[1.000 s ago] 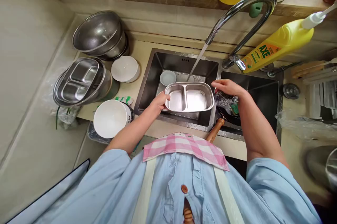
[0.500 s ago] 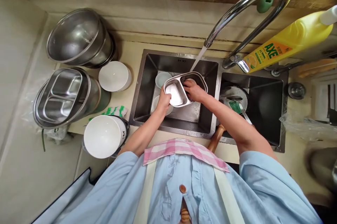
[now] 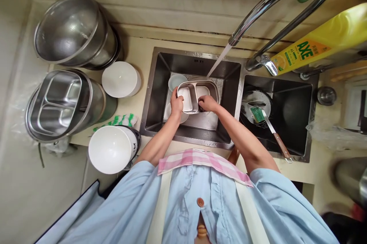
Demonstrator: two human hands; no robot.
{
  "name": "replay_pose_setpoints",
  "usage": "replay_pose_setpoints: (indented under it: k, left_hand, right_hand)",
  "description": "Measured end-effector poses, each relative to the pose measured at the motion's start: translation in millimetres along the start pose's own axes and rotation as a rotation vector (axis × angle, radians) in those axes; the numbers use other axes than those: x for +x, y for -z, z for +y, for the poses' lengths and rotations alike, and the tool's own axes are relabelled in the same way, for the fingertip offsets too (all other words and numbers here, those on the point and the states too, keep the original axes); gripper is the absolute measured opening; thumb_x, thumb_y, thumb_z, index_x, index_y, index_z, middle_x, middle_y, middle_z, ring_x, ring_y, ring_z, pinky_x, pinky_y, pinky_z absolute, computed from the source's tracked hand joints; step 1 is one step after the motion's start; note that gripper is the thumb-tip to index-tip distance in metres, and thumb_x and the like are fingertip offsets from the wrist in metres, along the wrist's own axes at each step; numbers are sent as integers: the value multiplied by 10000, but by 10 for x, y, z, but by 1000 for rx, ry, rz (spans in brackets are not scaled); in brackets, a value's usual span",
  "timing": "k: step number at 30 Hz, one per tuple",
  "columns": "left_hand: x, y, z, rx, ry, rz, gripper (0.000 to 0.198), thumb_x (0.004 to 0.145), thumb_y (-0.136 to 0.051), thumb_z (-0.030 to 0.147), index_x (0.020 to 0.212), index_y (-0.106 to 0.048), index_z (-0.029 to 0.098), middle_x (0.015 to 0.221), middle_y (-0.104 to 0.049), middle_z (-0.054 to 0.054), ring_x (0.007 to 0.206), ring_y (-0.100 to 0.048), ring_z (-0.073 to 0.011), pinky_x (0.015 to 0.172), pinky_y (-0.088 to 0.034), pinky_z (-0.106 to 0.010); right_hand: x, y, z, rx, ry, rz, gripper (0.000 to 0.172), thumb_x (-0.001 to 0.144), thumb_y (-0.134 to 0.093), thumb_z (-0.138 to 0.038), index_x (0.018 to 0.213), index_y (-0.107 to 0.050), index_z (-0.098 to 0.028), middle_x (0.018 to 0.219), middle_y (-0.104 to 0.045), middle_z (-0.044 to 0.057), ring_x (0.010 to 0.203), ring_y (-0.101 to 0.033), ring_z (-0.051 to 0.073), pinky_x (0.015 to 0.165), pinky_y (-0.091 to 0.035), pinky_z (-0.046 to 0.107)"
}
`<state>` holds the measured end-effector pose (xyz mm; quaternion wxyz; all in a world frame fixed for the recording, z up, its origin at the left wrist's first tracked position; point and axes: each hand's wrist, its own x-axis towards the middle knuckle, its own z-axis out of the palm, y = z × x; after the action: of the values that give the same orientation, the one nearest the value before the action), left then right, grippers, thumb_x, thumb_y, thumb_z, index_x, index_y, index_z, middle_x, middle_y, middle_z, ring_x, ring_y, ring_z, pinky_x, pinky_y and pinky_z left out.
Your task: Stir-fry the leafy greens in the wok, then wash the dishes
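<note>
My left hand grips the left rim of a divided stainless steel tray, thumb over the edge. The tray is tilted above the floor of the left sink basin. My right hand is closed inside the tray's right compartment, by the near wall. Under its fingers sits a dark scourer, mostly hidden. Water runs from the faucet and comes down by the tray's far rim. One pale bowl lies in the basin beyond the tray, and another is partly covered by my left hand and the tray.
The right basin holds a pan and a green-headed spatula with a wooden handle. A yellow detergent bottle stands behind it. At left are metal basins, another divided tray and white bowls.
My right hand has moved from the compartment's far side toward its near wall. The tray has shifted slightly left and turned more level across the view. The camera view has also shifted.
</note>
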<state>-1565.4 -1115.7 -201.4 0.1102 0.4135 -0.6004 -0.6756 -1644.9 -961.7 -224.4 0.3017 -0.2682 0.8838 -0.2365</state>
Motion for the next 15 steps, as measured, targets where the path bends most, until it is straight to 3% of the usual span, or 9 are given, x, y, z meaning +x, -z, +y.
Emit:
replay_pose_setpoints:
  k: [4,6,11,15]
  left_hand:
    - [-111,-10,-81,-83,15,-69,625,667,-506,131,1286,-563,196,1274,-663,-76,1194,-611,-255,1055,-473,-367]
    - [-195,-45,-102,-102,23,-105,643,646,-506,120,1281,-559,205,1256,-667,-65,1175,-618,-247,1046,-479,-359]
    - [-213,-21,-66,-89,43,-139,700,580,-481,98,1265,-563,218,1197,-685,-33,1133,-630,-240,1011,-502,-339]
    - [-18,108,17,-46,-72,-124,614,579,-493,107,1169,-633,206,1184,-691,-36,1187,-604,-259,1074,-460,-350]
  right_hand:
    - [35,143,-28,211,-260,450,464,875,-431,-229,1260,-646,-82,1247,-670,171,1143,-608,266,1030,-458,383]
    - [108,199,-76,248,-252,543,535,858,-481,-240,1353,-576,-61,1353,-606,209,1232,-561,288,1090,-418,423]
    - [153,288,-118,284,90,198,567,734,-443,-56,1244,-677,-140,1316,-663,97,1242,-580,218,1111,-401,366]
    - [-17,328,-86,119,90,-133,421,666,-460,6,925,-762,-133,992,-753,56,999,-666,208,965,-480,318]
